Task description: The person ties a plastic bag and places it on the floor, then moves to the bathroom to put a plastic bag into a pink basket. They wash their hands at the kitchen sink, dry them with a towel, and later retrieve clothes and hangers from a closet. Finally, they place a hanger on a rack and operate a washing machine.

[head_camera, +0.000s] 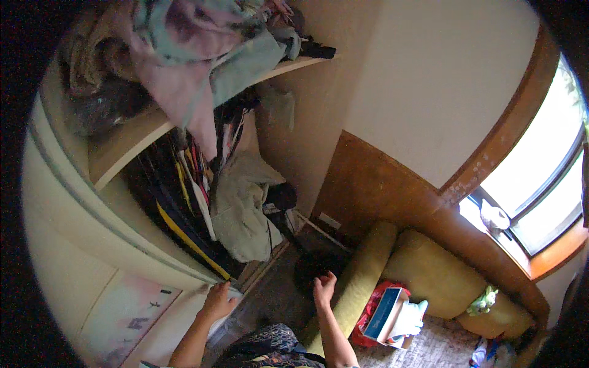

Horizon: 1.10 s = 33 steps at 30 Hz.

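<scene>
My left hand (217, 301) is at the front edge of the pale sliding door (156, 257). Whether its fingers touch the edge, I cannot tell; nothing shows in the hand. My right hand (325, 290) hovers empty, fingers loosely bent, over the dark floor beside the arm (363, 271) of a yellow-green sofa. In front of me the wardrobe stands open. Dark garments (170, 202), one with a yellow stripe, hang under its wooden shelf (131, 138), next to a grey-beige garment (244, 207). A pink and pale-green cloth (193, 83) droops over the shelf's front.
On the sofa, a blue-sided open box (384, 313) holds a white item, with red plastic (366, 322) beneath. A green plush toy (482, 301) rests farther right. A dark round object (317, 264) is on the floor near the sofa arm. A wood-framed window (529, 175) lies right.
</scene>
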### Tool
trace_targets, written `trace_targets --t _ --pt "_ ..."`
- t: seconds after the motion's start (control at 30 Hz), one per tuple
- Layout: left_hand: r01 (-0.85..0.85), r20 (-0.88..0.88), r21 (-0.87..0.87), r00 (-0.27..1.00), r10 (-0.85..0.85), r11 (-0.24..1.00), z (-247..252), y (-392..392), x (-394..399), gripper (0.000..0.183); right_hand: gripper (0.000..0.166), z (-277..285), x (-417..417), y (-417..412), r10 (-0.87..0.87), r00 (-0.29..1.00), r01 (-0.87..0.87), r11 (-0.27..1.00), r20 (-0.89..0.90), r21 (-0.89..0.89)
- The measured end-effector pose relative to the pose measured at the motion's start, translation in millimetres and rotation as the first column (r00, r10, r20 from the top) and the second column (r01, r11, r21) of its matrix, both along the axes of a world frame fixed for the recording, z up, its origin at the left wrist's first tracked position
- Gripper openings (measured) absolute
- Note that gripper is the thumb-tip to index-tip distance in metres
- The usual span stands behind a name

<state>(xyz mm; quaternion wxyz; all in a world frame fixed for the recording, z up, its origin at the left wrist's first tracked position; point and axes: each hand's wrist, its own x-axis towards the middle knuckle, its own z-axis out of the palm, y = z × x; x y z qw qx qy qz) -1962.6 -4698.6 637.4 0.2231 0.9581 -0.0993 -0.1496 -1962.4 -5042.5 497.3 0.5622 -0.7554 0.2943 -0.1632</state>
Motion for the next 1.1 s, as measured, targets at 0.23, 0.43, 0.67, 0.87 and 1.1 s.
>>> trace_targets --t 0.23,0.43,0.67,0.87,1.1 --pt "-0.368 -0.282 -0.296 0.915 0.287 0.882 -47.1 12.1 90.6 0.069 0.074 33.6 164.9 30.6 0.295 0.94 -0.278 0.954 0.173 -0.115" --pt "-0.717 -0.474 -0.516 0.695 0.541 0.469 -153.8 39.6 177.6 0.065 0.108 21.2 325.1 37.9 0.367 0.923 -0.384 0.871 -0.114 -0.307" --pt "-0.952 -0.512 -0.228 0.295 0.807 0.203 -201.7 44.5 234.9 0.054 0.121 -13.1 396.2 31.1 0.463 0.748 -0.6 0.778 -0.476 -0.186" --pt "-0.873 -0.472 -0.259 0.488 0.734 0.414 -209.4 44.1 221.0 0.06 0.1 31.4 331.4 28.7 0.504 0.861 -0.507 0.839 -0.07 -0.196" --pt "-0.199 -0.029 -0.049 0.98 0.197 0.979 -192.0 47.6 193.1 0.067 0.089 66.7 253.7 -13.8 0.287 0.956 -0.295 0.926 -0.065 -0.235"
